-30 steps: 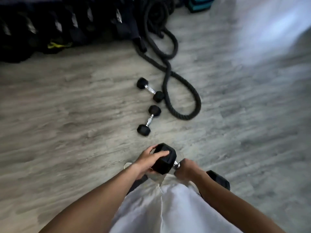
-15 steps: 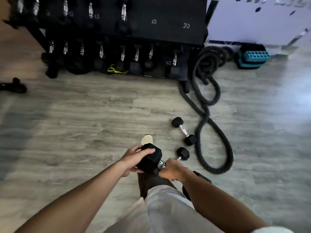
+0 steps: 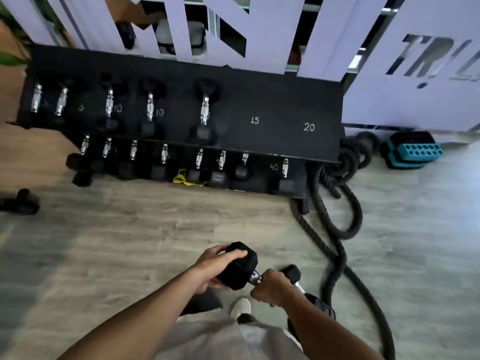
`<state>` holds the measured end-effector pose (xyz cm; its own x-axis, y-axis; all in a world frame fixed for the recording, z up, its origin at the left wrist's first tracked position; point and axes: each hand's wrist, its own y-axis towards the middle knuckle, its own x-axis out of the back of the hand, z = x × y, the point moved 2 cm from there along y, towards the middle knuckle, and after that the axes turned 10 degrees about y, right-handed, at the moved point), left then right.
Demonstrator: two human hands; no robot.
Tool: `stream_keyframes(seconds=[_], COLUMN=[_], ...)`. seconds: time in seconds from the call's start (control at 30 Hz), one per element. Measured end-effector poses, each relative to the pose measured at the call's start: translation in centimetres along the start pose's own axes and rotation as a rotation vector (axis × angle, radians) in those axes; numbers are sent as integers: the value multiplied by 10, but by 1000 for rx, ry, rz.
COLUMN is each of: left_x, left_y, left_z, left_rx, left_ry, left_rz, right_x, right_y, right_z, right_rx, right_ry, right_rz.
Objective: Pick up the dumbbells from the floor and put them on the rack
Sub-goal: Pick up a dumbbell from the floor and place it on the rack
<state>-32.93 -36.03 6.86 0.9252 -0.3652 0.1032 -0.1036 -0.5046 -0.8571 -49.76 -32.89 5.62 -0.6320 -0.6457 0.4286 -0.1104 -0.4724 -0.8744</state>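
I carry a black hex dumbbell [image 3: 240,266] in both hands, low in the middle of the view. My left hand [image 3: 214,267] cups its near head. My right hand [image 3: 270,287] is wrapped around the chrome handle; the other head is hidden behind my wrist. A smaller dumbbell [image 3: 292,274] lies on the floor just behind my right hand. The black two-tier rack [image 3: 272,105] stands ahead, several dumbbells on both shelves. Its top shelf is bare at the painted 15 and 20 marks on the right.
A thick black battle rope [image 3: 337,245] snakes over the floor at right, from the rack's end toward me. A teal and black step block [image 3: 413,150] sits beyond it. A dark dumbbell [image 3: 23,201] lies at far left. White slatted panels back the rack. My shoe [image 3: 241,306] shows below.
The view has lifted and moved closer to the rack, which now fills the upper frame. Both hands keep the same hold on the dumbbell. The floor dumbbells have slid down behind my right hand.
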Motion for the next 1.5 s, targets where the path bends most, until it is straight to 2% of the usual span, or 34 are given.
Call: stream_keyframes(seconds=[0.23,0.4,0.63,0.73,0.87,1.07,1.2,1.33,1.5], left_x=[68,108,146,152,153,150,148,155,171], left_y=[118,166,230,263,300,357,387,404,413], left_z=[-162,-271,-397,-430,-483,-548,-566,-572,-570], left_rx=[-66,-139,-225,-266,-322,-350,-346,-342,-286], left_ry=[76,154,132,111,198,407,495,537,531], left_rz=[98,69,24,-28,-115,-65,-59,-117,-161], right_x=[114,192,290,318,350,370,377,377,370], right_y=[103,147,215,253,297,350,372,391,405], right_z=[107,175,250,272,299,323,339,356,369], right_rx=[-74,-95,-150,-181,-210,-286,-310,-333,-341], right_ry=[91,254,470,591,766,1050,1148,1215,1218], right_rz=[-96,-170,-128,-114,-85,-60,-33,-20,-16])
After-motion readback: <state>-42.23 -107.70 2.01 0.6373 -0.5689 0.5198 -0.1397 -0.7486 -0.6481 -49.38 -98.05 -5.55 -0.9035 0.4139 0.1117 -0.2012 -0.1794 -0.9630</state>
